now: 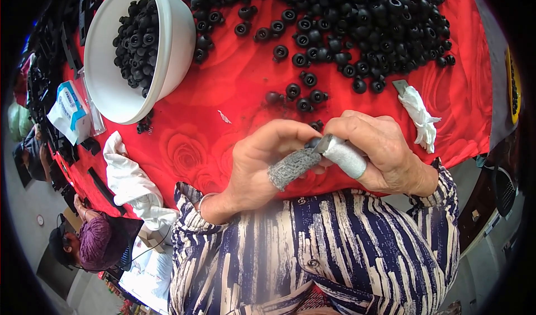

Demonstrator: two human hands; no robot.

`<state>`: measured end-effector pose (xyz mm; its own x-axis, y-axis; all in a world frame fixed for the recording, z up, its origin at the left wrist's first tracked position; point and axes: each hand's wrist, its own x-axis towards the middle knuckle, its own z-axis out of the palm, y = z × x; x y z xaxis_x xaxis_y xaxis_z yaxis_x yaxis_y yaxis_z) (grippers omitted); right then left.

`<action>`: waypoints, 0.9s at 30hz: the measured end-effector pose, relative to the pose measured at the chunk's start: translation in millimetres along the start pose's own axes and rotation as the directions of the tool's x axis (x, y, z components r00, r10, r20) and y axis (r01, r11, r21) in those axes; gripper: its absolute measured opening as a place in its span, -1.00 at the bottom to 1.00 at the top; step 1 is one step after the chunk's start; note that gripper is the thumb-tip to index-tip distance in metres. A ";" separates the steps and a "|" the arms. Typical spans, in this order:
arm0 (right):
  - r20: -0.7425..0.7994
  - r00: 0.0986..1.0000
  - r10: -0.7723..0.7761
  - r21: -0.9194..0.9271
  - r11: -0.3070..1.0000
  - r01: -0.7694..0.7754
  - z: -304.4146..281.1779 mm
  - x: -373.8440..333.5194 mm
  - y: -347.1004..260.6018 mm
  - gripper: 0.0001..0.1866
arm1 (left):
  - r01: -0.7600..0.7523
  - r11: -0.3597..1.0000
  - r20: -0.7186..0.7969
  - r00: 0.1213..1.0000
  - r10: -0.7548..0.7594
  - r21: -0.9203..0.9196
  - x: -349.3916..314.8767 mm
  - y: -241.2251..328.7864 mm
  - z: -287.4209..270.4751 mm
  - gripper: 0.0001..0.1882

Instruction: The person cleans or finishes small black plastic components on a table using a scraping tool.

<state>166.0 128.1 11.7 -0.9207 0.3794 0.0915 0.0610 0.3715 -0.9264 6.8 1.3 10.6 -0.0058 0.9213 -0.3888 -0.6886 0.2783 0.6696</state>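
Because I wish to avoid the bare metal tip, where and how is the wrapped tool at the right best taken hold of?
Probably by the middle of its white wrap, coming from the lower right, the near side: the tool lies slanted, its bare metal tip at the upper-left end, and the wrap is longer and thicker.

near the front edge of the red-covered table [240, 86], a small black part [311, 143] is mostly covered by the person's left hand [251, 157] and right hand [384, 147]; its shape cannot be told. the white wrap [347, 159] on the right thumb hides the rear of the metal blade [322, 145]. toward the far edge, out of view, the heap of black knobs [363, 19] is cut off. dark pieces [40, 100] along the left edge blur together.
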 end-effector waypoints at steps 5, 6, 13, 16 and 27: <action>-0.052 0.992 -0.111 0.029 0.993 0.113 1.6 1.7 0.8 -0.71 | -0.129 0.983 0.049 0.991 0.123 0.128 3.2 -1.6 -6.4 -0.73; -0.047 0.992 -0.121 0.027 0.992 0.122 3.8 1.0 0.8 -0.71 | -0.138 0.982 0.046 0.990 0.134 0.130 2.3 -0.9 -5.6 -0.73; -0.140 0.904 -0.403 -0.356 0.873 0.334 16.1 -2.5 4.3 -0.50 | 0.130 0.982 -0.105 0.988 -0.116 0.138 0.1 9.6 -3.2 -0.74; -0.080 0.905 -0.418 -0.348 0.862 0.368 13.7 -4.3 3.0 -0.50 | 0.157 0.973 -0.106 0.984 -0.140 0.167 -1.6 10.9 -1.1 -0.75; -0.046 0.999 0.014 0.055 0.998 -0.011 -2.0 -4.5 -0.1 -0.77 | -0.298 0.765 0.065 0.945 0.320 0.570 -0.4 -4.6 -3.0 -0.70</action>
<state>170.9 128.1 12.1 -0.9011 0.4230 0.0953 0.0502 0.3201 -0.9461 7.8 -1.2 5.8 -0.1785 0.9775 -0.1120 -0.1118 0.0930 0.9894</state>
